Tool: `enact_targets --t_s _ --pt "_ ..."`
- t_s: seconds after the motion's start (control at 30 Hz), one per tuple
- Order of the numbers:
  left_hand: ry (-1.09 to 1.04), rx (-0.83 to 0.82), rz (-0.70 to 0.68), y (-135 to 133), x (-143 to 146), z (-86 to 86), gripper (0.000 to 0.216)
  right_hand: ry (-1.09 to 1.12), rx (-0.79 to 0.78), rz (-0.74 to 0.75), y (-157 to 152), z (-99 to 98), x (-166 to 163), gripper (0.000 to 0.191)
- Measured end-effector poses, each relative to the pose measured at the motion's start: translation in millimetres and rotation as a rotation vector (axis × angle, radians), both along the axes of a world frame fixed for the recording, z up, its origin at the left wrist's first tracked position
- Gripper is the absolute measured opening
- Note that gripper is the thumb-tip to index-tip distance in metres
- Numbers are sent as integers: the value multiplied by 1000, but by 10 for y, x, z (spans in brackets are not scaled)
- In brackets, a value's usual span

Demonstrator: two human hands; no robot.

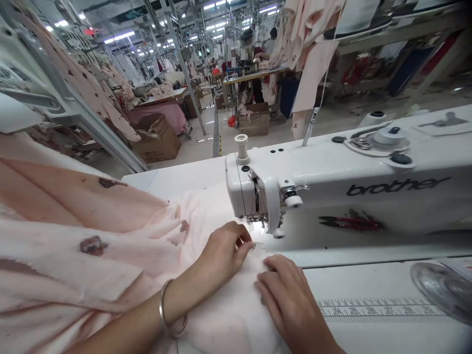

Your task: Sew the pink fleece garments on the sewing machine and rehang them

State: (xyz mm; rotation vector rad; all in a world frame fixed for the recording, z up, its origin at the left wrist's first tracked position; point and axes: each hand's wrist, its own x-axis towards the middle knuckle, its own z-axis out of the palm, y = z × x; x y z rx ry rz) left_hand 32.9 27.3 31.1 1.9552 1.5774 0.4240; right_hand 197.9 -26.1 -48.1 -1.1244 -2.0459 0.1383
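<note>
Pale pink fabric (217,314) with brown printed motifs lies in soft folds across the sewing machine's bed, its edge just below the needle area. My left hand (223,248), a bangle at its wrist, pinches a bit of this fabric between thumb and fingertips, close in front of the presser foot. To the right, my right hand (289,297) grips the fabric's right side with bent fingers; its thumb is hidden. The white sewing machine (313,172), marked "brother", stands just beyond both hands, its lamp lighting the cloth.
Red-handled thread snips (350,222) lie under the machine's arm. A printed ruler (383,310) runs along the table's front right, beside a clear round object (442,290). Bulky fabric fills the left. Cardboard boxes (158,137), hanging garments and people at work are further back.
</note>
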Motion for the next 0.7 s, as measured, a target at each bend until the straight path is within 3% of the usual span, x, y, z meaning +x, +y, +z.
enact_targets --t_s 0.17,0.23,0.33,0.4,0.7 --pt "-233 -342 188 140 -21 -265 19 89 -160 -61 -5 -102 -13 10" --pt "-266 -365 209 122 -29 -289 20 73 -132 -80 -16 -140 4 6" --pt "-205 -373 242 88 -6 -296 21 17 -129 -91 -30 -158 20 29" --pt "-154 -341 270 75 16 -305 20 -3 -154 -78 -35 -151 21 34" --pt "-91 -331 281 98 40 -283 17 -23 -159 -21 -25 -113 37 32"
